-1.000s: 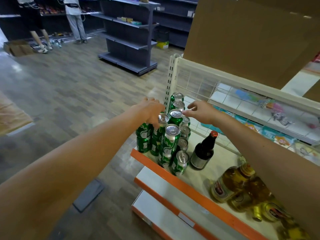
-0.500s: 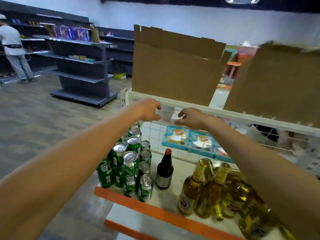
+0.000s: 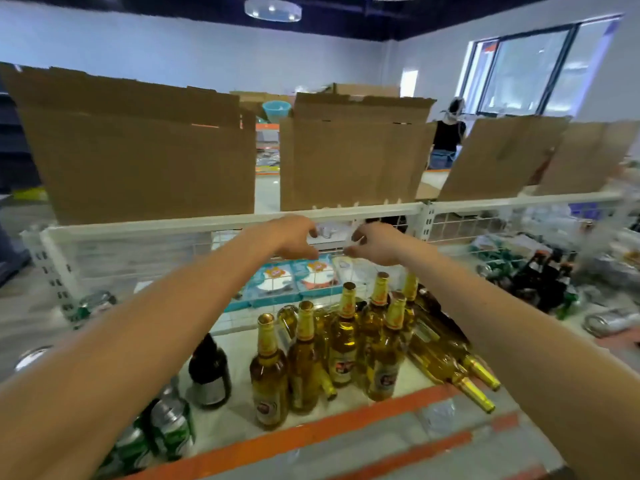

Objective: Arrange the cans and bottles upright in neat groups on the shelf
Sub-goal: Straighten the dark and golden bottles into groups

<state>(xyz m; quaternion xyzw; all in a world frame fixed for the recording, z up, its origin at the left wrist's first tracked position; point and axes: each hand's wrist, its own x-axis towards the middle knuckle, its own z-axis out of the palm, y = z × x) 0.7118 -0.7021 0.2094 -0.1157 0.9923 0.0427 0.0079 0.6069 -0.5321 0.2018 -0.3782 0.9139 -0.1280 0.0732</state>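
Several golden beer bottles (image 3: 343, 344) stand upright in a cluster on the white shelf (image 3: 239, 415) with its orange front edge; a few more golden bottles (image 3: 450, 365) lie on their sides to the right. A dark bottle (image 3: 209, 370) stands left of them, and green cans (image 3: 169, 427) show at the lower left, partly hidden by my left arm. My left hand (image 3: 294, 239) and my right hand (image 3: 375, 244) hover side by side above the bottles near the wire back panel, fingers loosely curled, holding nothing.
Cardboard sheets (image 3: 138, 157) rise behind the white top rail (image 3: 138, 227). Blue packets (image 3: 294, 280) lie behind the wire grid. Dark bottles and fallen cans (image 3: 550, 282) crowd the neighbouring shelf on the right. A person (image 3: 448, 133) stands far back.
The view has swung right from the green cans to the golden bottles. Both hands left the cans and now hover empty over the bottle cluster.
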